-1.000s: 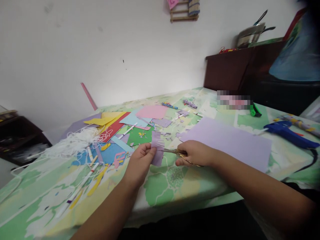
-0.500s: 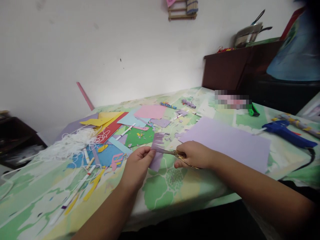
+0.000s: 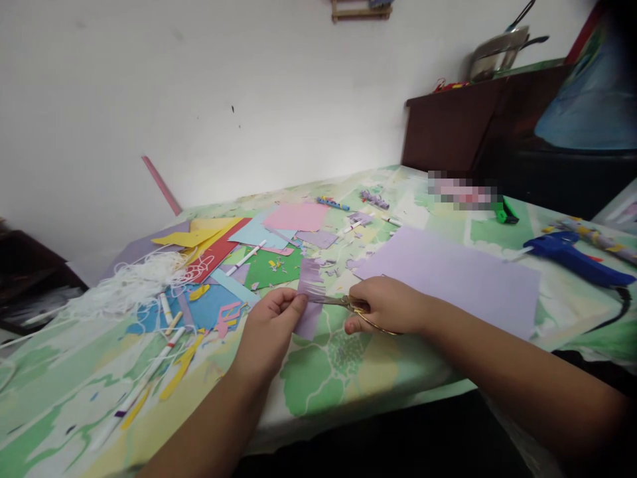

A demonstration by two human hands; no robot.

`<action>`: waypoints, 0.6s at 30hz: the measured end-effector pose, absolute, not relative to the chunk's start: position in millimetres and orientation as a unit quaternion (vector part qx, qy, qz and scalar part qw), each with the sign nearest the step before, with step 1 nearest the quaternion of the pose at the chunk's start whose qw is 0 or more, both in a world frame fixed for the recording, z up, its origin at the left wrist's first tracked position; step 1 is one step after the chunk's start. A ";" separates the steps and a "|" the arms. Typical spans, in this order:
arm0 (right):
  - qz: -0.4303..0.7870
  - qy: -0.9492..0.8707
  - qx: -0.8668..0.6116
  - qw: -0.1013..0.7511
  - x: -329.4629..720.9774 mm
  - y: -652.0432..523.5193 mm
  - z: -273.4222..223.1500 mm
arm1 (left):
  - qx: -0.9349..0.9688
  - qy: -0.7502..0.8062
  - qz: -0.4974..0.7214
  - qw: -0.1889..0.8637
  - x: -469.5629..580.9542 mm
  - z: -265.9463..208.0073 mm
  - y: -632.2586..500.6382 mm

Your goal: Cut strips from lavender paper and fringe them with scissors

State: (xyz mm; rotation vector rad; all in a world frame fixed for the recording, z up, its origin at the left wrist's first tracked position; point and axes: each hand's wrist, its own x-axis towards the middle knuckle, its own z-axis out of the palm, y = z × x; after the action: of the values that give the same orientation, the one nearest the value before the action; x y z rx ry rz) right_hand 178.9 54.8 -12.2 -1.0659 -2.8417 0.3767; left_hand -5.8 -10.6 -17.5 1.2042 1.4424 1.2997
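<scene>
My left hand point(image 3: 275, 322) pinches the left edge of a purple paper strip point(image 3: 307, 323) between thumb and fingers. Thin slits cut into the strip's far right side form a fringe. My right hand point(image 3: 383, 305) is closed round the handles of gold-handled scissors point(image 3: 343, 302), and the blades lie across the strip, pointing left toward my left fingertips. Whether the blades are fully closed is too small to tell. Right beyond my right hand lies a large lilac paper sheet point(image 3: 462, 279).
Coloured paper sheets point(image 3: 296, 217), a tangle of white string point(image 3: 134, 285) and several markers point(image 3: 246, 257) spread over the left and middle of the table. A blue glue gun point(image 3: 572, 255) and a green cutter point(image 3: 506, 211) lie at right. A dark cabinet point(image 3: 448, 126) stands behind.
The view has tilted slightly downward and shifted. Both hands keep their hold on the strip and the scissors, with the blades still across the strip.
</scene>
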 end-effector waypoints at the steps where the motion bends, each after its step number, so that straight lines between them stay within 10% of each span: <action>1: 0.123 -0.929 -0.347 0.043 179.0 54.6 -12.1 | 0.480 0.575 0.516 0.415 -6.0 -17.2 -11.0; 18: 0.131 -0.934 -0.331 0.038 177.8 55.3 -11.0 | 0.468 0.595 0.513 0.406 -4.0 -9.3 -14.2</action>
State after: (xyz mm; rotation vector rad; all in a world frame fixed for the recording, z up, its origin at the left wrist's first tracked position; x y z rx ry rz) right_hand 177.8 55.3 -11.0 -1.0147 -2.8651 0.4022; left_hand -4.0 -14.2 -9.3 1.1803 1.5004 1.2934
